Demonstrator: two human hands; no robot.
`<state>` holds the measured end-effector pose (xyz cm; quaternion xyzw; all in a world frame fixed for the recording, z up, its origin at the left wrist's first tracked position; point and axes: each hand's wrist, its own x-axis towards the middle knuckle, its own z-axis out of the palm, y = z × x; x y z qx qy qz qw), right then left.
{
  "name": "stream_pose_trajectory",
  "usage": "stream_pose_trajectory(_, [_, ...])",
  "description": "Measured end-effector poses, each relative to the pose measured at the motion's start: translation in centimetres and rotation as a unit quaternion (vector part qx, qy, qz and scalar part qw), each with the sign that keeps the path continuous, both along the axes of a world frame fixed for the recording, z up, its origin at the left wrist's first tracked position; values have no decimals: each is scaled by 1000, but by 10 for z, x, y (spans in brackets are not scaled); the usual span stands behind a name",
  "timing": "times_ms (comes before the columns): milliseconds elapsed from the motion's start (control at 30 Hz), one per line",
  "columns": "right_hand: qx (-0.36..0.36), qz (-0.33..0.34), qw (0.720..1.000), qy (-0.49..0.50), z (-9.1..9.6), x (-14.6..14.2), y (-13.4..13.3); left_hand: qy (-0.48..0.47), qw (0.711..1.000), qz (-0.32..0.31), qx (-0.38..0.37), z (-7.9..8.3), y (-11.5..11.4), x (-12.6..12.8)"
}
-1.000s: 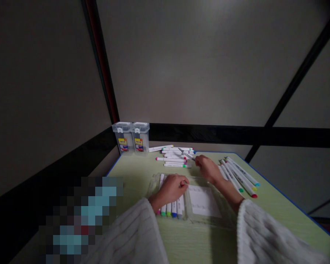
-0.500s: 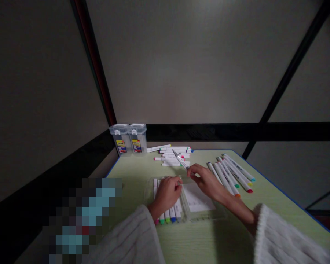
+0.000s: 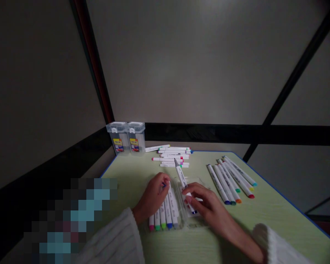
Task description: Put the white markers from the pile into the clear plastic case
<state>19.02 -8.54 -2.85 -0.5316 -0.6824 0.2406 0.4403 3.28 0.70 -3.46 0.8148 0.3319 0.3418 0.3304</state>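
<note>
My right hand [image 3: 209, 207] grips a white marker [image 3: 182, 176] between thumb and fingers. The marker leans with its tapered grey tip up and away and its blue end down, over the right half of an open clear plastic case [image 3: 185, 222]. My left hand [image 3: 154, 192] is closed over the case's left half, pinching a small dark-blue piece [image 3: 164, 185] that looks like a marker cap, mostly hidden by the fingers. Under and beside it, several white markers [image 3: 168, 209] lie side by side in the case, with pink, green and blue ends towards me.
Several markers [image 3: 228, 181] lie fanned out on the table [image 3: 165, 249] at the right. Another loose pile of markers [image 3: 173, 152] is at the back. Two clear lidded boxes [image 3: 136, 137] stand at the back left corner, near the wall [image 3: 181, 73].
My left hand has moved left, away from the case's middle. My right hand has come nearer with the marker, which is now more upright and shows its blue end.
</note>
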Motion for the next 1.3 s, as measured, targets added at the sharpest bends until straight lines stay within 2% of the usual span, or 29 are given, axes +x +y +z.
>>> stream_pose_trajectory(233, [-21, 17, 999, 29, -2, -7, -9, -70, 993, -74, -63, 1, -7, 0])
stream_pose_trajectory(400, [-13, 12, 1000, 7, -7, -10, -13, -72, 993, -68, -61, -2, -6, -2])
stream_pose_trajectory(567, [18, -8, 995, -100, -11, -11, -19, 9, 997, -66, -32, -2, -9, -4])
stream_pose_trajectory(800, [28, 25, 972, -230, -4, -12, -26, 59, 996, -67, 19, 3, -12, -3])
stream_pose_trajectory(1067, [43, 46, 947, -314, 0, -14, -25, 59, 996, -64, -17, 0, -11, -2])
stream_pose_trajectory(1300, [38, 71, 932, -354, 7, -13, -23, 75, 995, -71, -10, -4, -9, -1])
